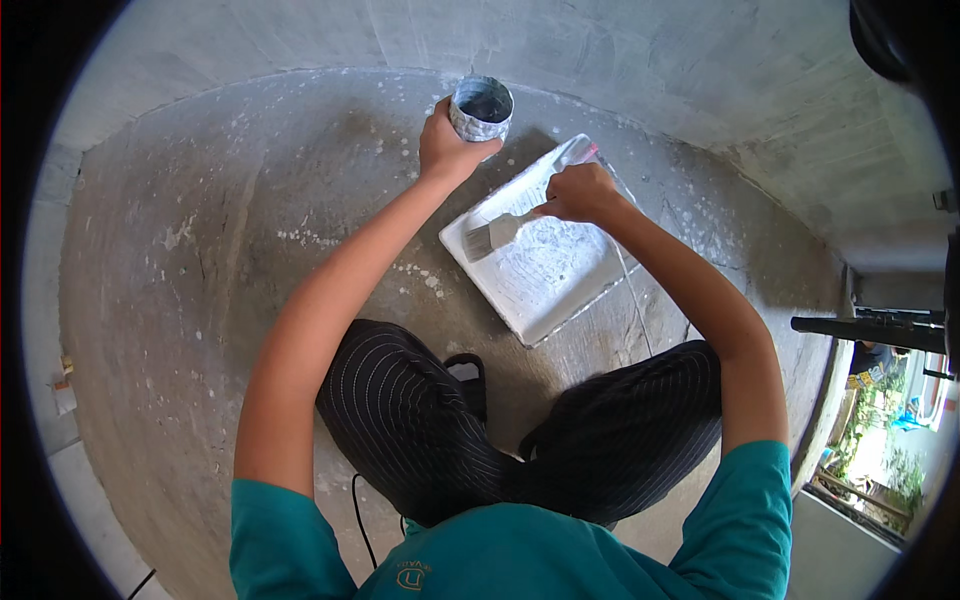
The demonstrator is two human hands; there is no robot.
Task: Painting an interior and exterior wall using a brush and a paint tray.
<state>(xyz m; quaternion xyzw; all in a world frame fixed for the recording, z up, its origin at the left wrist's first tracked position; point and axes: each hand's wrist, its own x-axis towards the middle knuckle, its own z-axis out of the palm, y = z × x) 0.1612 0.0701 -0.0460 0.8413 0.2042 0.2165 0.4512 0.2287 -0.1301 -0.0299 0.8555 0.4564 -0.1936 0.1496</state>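
Observation:
My left hand (448, 150) grips a paint-smeared, open-topped can (466, 128) from its near side; its inside looks dark, and what it contains cannot be told. In my right hand (581, 193) is the handle of a flat paintbrush (504, 229). The brush's bristles point left, over the left end of a white paint tray (559, 307). Whether they touch the tray is unclear. White paint coats the inside of this tray, which lies at an angle on the floor. Part of its far right side is hidden behind my right hand and forearm.
Paint spots dot the concrete floor (300, 187). Beyond the can rises a grey wall (300, 37), which curves round to the right. A thin cord (636, 300) runs from the tray area toward my right knee. At far right, an opening shows plants (904, 472) and a person (870, 364).

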